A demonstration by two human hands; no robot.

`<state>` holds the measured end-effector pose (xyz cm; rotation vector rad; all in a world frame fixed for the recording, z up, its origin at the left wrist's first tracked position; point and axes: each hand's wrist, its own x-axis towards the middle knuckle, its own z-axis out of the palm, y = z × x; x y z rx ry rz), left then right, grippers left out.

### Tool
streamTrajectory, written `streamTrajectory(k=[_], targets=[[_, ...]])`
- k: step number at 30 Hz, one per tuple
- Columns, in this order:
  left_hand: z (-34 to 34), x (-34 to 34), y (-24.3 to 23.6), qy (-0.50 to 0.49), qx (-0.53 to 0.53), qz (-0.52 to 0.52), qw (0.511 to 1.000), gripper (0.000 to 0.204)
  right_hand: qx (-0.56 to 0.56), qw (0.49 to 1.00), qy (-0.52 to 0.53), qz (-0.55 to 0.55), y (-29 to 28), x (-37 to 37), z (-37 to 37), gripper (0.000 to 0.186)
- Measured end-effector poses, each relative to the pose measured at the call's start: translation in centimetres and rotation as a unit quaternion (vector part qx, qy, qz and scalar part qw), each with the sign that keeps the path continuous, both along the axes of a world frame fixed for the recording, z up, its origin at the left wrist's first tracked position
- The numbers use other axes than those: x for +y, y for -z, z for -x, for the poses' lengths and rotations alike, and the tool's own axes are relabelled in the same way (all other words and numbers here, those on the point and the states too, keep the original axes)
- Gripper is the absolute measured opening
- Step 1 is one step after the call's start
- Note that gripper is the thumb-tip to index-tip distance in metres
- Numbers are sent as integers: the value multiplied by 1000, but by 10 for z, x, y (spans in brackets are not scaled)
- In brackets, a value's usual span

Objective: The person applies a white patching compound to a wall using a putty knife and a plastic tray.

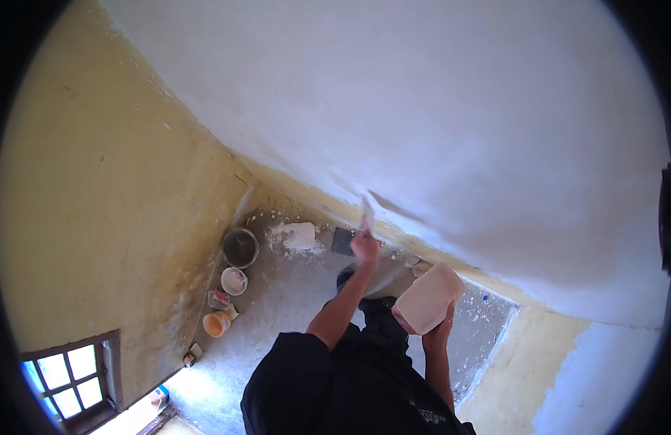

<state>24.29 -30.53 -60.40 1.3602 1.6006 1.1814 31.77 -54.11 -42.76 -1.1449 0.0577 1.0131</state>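
My left hand (365,248) grips a motion-blurred scraper-like tool (367,206), its blade raised against or just short of the lower part of the white-coated wall (495,109); whether it touches is unclear. Along that part runs a strip of bare yellow surface below the white coat. Lower and to the right, my right hand (437,330) holds a pale pink rectangular slab or container (428,296) from underneath, tilted, its top smooth. My dark-clad body and shoes show between my arms, above the floor.
Against the yellow left wall (103,203) stand a black bucket (240,247), a white bucket (234,281), an orange bucket (216,325) and small items. The spattered floor (277,348) holds a white patch (299,235) and a dark flat piece (343,242). A barred window (68,380) is lower left.
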Motion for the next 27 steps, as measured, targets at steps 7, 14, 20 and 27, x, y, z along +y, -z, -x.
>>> streamTrajectory(k=[7, 14, 20, 27], targets=[[94, 142, 109, -166, -314, 241, 903, 31, -64, 995, -80, -21, -14, 6, -1, 55], [48, 111, -16, -154, -354, 171, 906, 26, -52, 998, -32, 1, 4, -6, -4, 58], [52, 58, -71, -31, -171, 118, 978, 33, -30, 999, -17, -4, -3, 0, -2, 59], [65, 101, 18, -229, -114, -92, 962, 27, -62, 997, -54, 1, -5, 1, -3, 56]])
